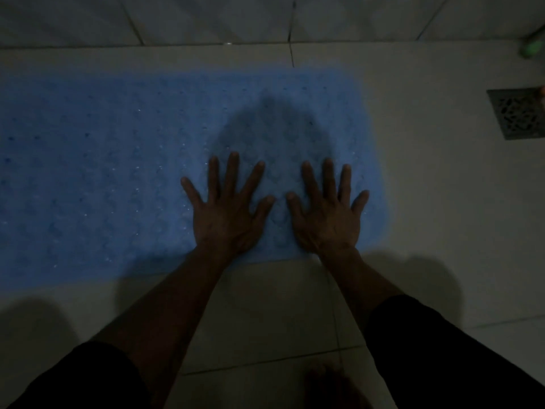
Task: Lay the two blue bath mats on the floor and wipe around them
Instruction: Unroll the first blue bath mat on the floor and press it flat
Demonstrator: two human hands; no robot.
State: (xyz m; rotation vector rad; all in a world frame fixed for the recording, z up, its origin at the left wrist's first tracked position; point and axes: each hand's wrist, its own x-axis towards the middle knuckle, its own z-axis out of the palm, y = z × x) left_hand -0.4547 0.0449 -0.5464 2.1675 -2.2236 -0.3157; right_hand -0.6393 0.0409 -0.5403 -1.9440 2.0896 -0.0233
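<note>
head view: both hands' fingers (233, 169) spread on blue mat (103, 178), floor drain (516, 113) rightward.

Two bare forearms were seen, each ending in an uncovered hand: the left hand (227, 214) at about ten o'clock from the frame's centre, the right hand (328, 216) at two o'clock. No rings or watch could be made out. Dark, probably black sleeves (442, 349) were pushed up towards the elbows.

both hands (227, 214) (328, 216) flat, fingers spread, on blue mat (103, 178).
</note>
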